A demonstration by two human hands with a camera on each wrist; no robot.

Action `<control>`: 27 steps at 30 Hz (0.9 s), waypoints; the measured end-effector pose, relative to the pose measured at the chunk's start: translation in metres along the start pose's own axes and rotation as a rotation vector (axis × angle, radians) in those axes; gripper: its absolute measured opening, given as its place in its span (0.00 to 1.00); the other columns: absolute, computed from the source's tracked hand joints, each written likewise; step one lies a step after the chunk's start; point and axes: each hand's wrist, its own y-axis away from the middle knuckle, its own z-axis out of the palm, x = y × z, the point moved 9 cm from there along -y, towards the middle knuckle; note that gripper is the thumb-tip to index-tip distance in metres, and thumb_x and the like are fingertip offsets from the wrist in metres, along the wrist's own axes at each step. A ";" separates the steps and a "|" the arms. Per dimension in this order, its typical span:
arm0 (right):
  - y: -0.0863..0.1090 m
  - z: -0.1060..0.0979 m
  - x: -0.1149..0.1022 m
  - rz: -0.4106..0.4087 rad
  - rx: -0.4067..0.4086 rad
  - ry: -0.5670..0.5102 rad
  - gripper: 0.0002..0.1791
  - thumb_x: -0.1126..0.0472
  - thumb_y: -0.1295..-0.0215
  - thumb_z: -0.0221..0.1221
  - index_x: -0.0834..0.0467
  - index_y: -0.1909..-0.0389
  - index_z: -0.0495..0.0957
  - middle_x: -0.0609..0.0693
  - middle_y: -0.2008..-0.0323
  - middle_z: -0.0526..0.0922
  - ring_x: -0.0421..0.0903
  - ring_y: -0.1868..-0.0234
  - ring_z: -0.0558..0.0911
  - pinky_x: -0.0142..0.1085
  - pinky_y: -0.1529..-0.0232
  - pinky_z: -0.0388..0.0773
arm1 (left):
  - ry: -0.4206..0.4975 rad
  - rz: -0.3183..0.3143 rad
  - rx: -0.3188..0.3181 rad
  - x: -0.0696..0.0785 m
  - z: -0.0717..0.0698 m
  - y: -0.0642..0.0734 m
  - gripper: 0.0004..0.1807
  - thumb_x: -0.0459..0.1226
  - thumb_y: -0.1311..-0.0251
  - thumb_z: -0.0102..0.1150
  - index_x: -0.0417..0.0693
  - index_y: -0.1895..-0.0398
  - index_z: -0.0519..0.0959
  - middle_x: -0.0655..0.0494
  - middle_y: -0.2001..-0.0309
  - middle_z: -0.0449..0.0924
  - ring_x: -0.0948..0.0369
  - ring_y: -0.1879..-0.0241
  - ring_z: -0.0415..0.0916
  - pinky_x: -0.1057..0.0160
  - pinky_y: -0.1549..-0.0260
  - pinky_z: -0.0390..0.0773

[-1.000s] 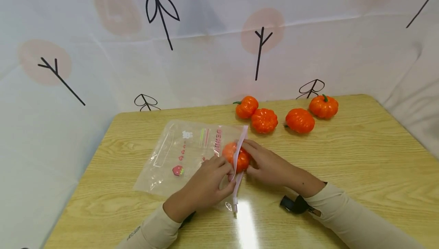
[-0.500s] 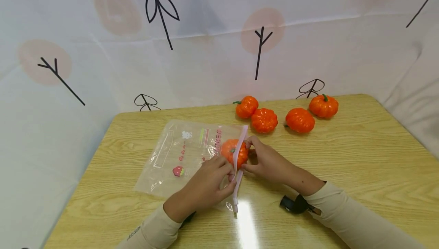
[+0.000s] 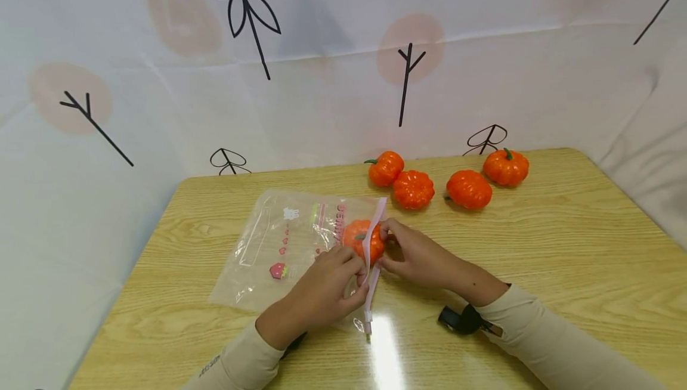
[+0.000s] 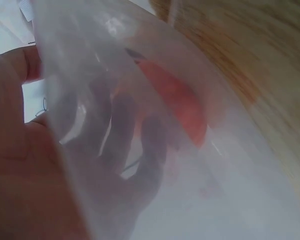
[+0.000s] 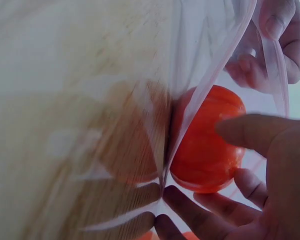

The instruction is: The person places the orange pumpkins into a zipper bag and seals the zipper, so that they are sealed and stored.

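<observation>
One pumpkin (image 3: 376, 247) is sitting right in the mouth of a clear bag (image 3: 252, 253), with the upper zip strip (image 3: 380, 210) crossing over it. Compared with a second ago it's turned, so the green stem (image 3: 361, 237) now shows through the film, and it's nudged slightly deeper. By my eye that puts a bit more of it under the plastic, though a good chunk still pokes out the open end.

Right hand (image 3: 421, 256) has shifted too: its fingers were over the top, now they're round the exposed side, thumb and fingers gripping the pumpkin. Left hand (image 3: 330, 276) has barely budged, pinching the bag's edge at the opening.

Bag's thin, floppy stuff, all creases and glints, printed with a strawberry (image 3: 278, 270) and some pink lettering (image 3: 340, 217). The zip is a pale pink band that looks stiffer than the film. Up close by the left wrist the film goes milky and the pumpkin's just an orange-red blur.

Pumpkin itself is squat, lobed and super glossy; I'd guess hard plastic, maybe a bit slippery. Four more pumpkins (image 3: 413, 189), same shiny orange, sit along the back of the counter (image 3: 563, 259), which is yellowish woodgrain with a white glare streak up front.
</observation>
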 end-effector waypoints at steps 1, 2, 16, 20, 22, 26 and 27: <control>0.000 0.000 0.000 -0.001 -0.002 -0.005 0.17 0.62 0.35 0.65 0.55 0.53 0.66 0.50 0.53 0.79 0.53 0.39 0.79 0.49 0.38 0.75 | -0.002 -0.004 -0.003 0.000 0.000 0.000 0.08 0.41 0.42 0.63 0.58 0.72 0.72 0.62 0.65 0.73 0.64 0.63 0.66 0.66 0.61 0.67; 0.000 0.000 0.000 -0.003 -0.003 -0.010 0.17 0.63 0.34 0.63 0.55 0.53 0.66 0.51 0.52 0.79 0.54 0.39 0.79 0.50 0.38 0.75 | -0.004 -0.008 -0.005 -0.001 0.000 0.000 0.08 0.42 0.42 0.63 0.58 0.72 0.72 0.62 0.65 0.73 0.64 0.63 0.66 0.66 0.62 0.66; 0.000 0.002 0.001 -0.026 -0.019 -0.071 0.16 0.65 0.32 0.60 0.56 0.48 0.66 0.53 0.47 0.80 0.60 0.36 0.77 0.51 0.38 0.74 | -0.080 -0.084 0.082 -0.007 -0.008 -0.001 0.13 0.44 0.49 0.64 0.58 0.81 0.68 0.68 0.77 0.64 0.68 0.72 0.63 0.68 0.69 0.63; 0.000 0.003 0.000 -0.023 -0.022 -0.078 0.18 0.66 0.32 0.61 0.57 0.46 0.67 0.53 0.45 0.80 0.58 0.35 0.77 0.50 0.38 0.74 | -0.094 -0.108 0.094 -0.009 -0.009 0.000 0.13 0.44 0.47 0.62 0.57 0.81 0.68 0.68 0.78 0.63 0.68 0.73 0.63 0.68 0.69 0.64; 0.000 0.003 0.001 -0.010 -0.024 -0.071 0.18 0.65 0.32 0.61 0.57 0.45 0.67 0.53 0.45 0.80 0.56 0.35 0.77 0.48 0.37 0.74 | -0.095 -0.114 0.092 -0.010 -0.008 0.000 0.13 0.44 0.45 0.62 0.56 0.81 0.68 0.67 0.78 0.64 0.67 0.73 0.63 0.68 0.69 0.65; -0.001 0.003 0.001 0.002 -0.027 -0.039 0.20 0.64 0.32 0.61 0.57 0.43 0.68 0.52 0.44 0.80 0.51 0.36 0.78 0.46 0.36 0.74 | -0.079 -0.113 0.094 -0.010 -0.007 -0.001 0.11 0.42 0.44 0.62 0.55 0.80 0.71 0.66 0.77 0.66 0.67 0.73 0.64 0.67 0.68 0.67; -0.001 0.003 0.001 0.001 -0.027 -0.030 0.20 0.63 0.32 0.61 0.57 0.42 0.68 0.52 0.44 0.80 0.51 0.36 0.78 0.45 0.36 0.74 | -0.076 -0.111 0.097 -0.010 -0.008 -0.001 0.10 0.41 0.45 0.62 0.55 0.80 0.72 0.66 0.77 0.66 0.67 0.73 0.65 0.67 0.68 0.68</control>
